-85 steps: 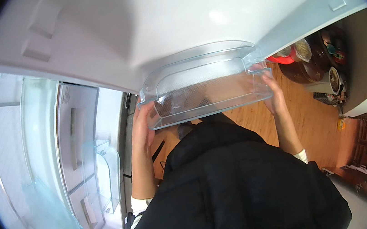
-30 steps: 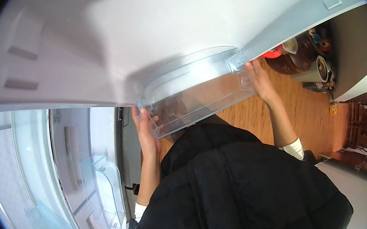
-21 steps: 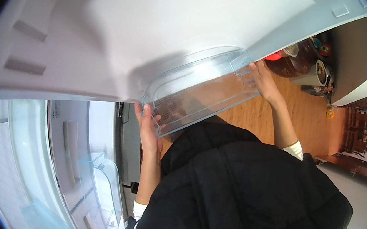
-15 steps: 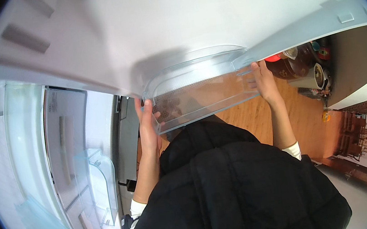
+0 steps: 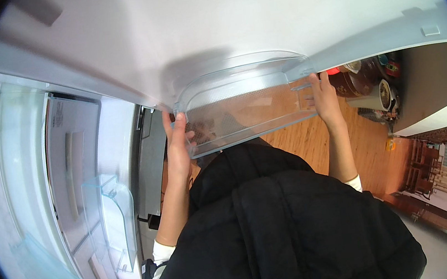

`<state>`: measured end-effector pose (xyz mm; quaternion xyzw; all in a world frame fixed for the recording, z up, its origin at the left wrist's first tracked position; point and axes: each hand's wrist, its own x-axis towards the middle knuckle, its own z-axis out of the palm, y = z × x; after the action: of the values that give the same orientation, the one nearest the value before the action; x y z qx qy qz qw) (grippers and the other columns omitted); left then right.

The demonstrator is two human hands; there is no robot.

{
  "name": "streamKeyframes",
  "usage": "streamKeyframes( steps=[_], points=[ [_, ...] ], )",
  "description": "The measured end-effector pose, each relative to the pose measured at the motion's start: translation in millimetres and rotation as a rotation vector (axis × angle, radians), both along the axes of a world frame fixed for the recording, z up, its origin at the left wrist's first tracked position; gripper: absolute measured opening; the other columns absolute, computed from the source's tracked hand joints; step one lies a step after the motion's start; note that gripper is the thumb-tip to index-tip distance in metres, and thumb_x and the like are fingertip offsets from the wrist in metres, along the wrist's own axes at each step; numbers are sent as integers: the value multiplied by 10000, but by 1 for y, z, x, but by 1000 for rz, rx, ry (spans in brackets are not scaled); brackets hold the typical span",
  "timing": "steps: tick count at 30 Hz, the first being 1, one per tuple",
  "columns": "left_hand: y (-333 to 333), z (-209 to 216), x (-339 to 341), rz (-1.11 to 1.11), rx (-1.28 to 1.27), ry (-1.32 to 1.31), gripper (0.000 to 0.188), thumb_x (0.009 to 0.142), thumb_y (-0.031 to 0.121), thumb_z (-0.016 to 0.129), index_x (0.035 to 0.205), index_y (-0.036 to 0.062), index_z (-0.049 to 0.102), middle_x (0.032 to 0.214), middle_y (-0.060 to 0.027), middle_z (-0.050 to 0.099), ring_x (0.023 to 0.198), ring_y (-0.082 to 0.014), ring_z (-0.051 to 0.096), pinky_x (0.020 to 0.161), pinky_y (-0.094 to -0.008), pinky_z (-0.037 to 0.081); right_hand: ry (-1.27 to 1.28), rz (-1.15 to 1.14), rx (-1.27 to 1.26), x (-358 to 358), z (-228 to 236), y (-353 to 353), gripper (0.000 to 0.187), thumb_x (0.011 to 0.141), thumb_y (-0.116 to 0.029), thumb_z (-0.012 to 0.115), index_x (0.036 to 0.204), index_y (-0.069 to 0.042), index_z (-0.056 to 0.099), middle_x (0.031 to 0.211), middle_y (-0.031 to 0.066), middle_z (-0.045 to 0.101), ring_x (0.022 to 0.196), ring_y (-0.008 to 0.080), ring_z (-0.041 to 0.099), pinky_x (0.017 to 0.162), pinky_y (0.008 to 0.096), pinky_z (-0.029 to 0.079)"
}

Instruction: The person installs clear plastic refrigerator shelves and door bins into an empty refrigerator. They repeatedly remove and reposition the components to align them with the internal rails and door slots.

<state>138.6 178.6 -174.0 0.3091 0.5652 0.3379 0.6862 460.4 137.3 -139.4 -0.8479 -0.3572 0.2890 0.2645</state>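
Observation:
A clear plastic refrigerator door bin (image 5: 247,106) is held between my two hands, in front of the white inner door panel (image 5: 208,18). My left hand (image 5: 177,139) grips its left end, thumb on the outside and fingers curled beneath, partly seen through the plastic. At the other end, my right hand (image 5: 323,99) is closed round the right side wall. The bin's far edge lies against or close to the door panel; whether it is seated on the door cannot be told. Nothing lies inside the bin.
At left stands the open refrigerator interior with drawers (image 5: 71,152) and another clear bin (image 5: 113,220). The door's side rim (image 5: 390,41) carries small raised lugs. Beyond are a brown pot (image 5: 353,83), wooden floor (image 5: 366,144) and wooden furniture (image 5: 425,170).
The view has shifted slightly, with the refrigerator interior sitting a little further left. Both hands keep their grip on the door bin, which has barely moved.

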Motion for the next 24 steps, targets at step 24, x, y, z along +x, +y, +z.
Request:
streamKeyframes(
  steps=[24],
  points=[
    [-2, 4, 0, 8, -5, 79, 861, 826, 587, 506, 1434, 72, 179, 1215, -48, 444, 919, -184, 456, 710, -326, 411, -81, -3, -56, -2, -15, -1, 462, 959, -370, 382, 1265, -23, 373, 822, 154, 605, 665, 224, 621, 563, 320, 493]
  ],
)
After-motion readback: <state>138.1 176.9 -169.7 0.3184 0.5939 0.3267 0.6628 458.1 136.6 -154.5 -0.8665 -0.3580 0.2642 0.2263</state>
